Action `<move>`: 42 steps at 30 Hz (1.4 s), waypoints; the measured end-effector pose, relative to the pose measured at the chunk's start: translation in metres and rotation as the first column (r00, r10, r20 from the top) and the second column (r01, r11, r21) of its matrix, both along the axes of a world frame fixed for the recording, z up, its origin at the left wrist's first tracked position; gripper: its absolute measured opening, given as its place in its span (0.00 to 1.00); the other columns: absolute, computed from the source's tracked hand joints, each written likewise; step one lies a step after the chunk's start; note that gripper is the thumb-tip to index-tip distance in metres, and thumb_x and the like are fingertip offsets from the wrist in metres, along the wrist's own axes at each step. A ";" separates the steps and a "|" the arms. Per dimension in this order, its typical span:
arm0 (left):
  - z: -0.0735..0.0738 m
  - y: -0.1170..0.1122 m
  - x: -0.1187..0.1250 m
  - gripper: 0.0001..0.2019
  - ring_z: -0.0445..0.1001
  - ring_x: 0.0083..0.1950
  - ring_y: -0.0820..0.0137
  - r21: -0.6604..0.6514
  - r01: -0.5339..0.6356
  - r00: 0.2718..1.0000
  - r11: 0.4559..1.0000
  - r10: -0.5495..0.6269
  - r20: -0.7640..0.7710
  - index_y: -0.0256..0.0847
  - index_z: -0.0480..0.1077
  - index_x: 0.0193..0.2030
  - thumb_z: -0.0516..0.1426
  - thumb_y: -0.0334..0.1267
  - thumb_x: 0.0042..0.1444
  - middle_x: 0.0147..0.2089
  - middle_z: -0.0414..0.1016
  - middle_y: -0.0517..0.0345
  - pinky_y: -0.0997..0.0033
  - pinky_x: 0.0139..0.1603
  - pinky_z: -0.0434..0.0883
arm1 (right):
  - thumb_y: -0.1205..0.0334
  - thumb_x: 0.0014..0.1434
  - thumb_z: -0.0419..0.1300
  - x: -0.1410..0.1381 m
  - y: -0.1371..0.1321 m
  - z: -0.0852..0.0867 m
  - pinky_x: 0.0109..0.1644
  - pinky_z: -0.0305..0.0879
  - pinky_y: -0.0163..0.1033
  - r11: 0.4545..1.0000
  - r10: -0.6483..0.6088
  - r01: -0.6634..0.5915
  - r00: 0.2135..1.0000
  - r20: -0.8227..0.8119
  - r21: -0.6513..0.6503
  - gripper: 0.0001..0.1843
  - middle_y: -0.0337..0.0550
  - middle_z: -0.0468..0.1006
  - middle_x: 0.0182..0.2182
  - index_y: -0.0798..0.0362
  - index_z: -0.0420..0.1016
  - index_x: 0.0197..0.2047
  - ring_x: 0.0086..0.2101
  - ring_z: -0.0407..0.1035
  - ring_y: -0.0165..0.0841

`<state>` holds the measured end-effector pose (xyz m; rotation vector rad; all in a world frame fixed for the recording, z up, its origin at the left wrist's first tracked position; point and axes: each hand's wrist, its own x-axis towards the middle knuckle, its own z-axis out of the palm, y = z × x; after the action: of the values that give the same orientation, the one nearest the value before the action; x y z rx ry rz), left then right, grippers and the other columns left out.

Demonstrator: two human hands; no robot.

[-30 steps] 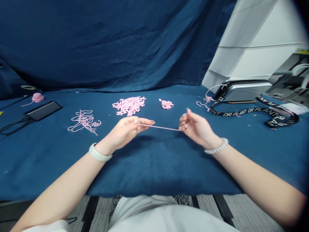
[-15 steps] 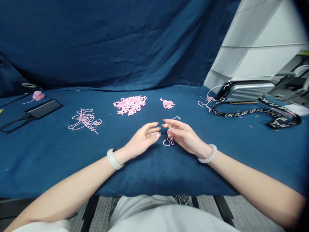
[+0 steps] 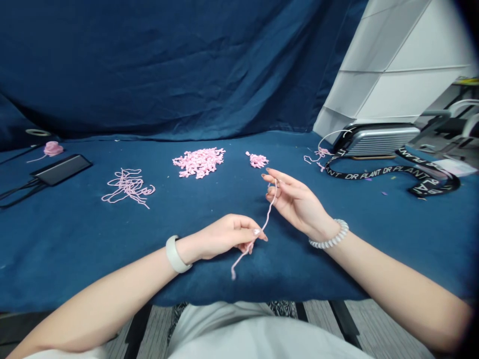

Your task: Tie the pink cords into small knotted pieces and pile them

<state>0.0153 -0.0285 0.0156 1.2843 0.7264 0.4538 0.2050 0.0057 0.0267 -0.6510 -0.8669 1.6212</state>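
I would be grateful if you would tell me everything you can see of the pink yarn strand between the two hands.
The pink yarn strand is a thin, soft-looking, slightly kinked single length. It runs diagonally above the blue cloth from the right hand, which pinches it, to the left hand, curled over it; its short tail hangs loose below.

A navy cloth covers the surface [image 3: 112, 249]. On its far side lie a heap of knotted pink yarn pieces [image 3: 198, 162], a smaller cluster [image 3: 257, 160] right of it, and a loose yarn tangle [image 3: 127, 187] to the left. A black phone [image 3: 62, 169] sits far left, and a black DR PLANT lanyard [image 3: 385, 172] lies right, beside a silver case [image 3: 377, 140].
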 end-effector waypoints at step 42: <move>-0.002 0.001 0.000 0.11 0.72 0.25 0.76 -0.029 -0.167 0.985 0.985 0.168 0.035 0.33 0.71 0.31 0.61 0.42 0.52 0.22 0.71 0.60 0.74 0.33 0.70 | 0.65 0.54 0.60 0.006 -0.002 0.011 0.22 0.63 0.27 0.997 -0.077 0.075 0.990 0.120 0.023 0.12 0.40 0.76 0.45 0.49 0.76 0.43 0.19 0.59 0.17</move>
<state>0.0155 -0.0275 0.0139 1.1923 0.8097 0.6022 0.2105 0.0037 0.0373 -0.7663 -0.9324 1.5166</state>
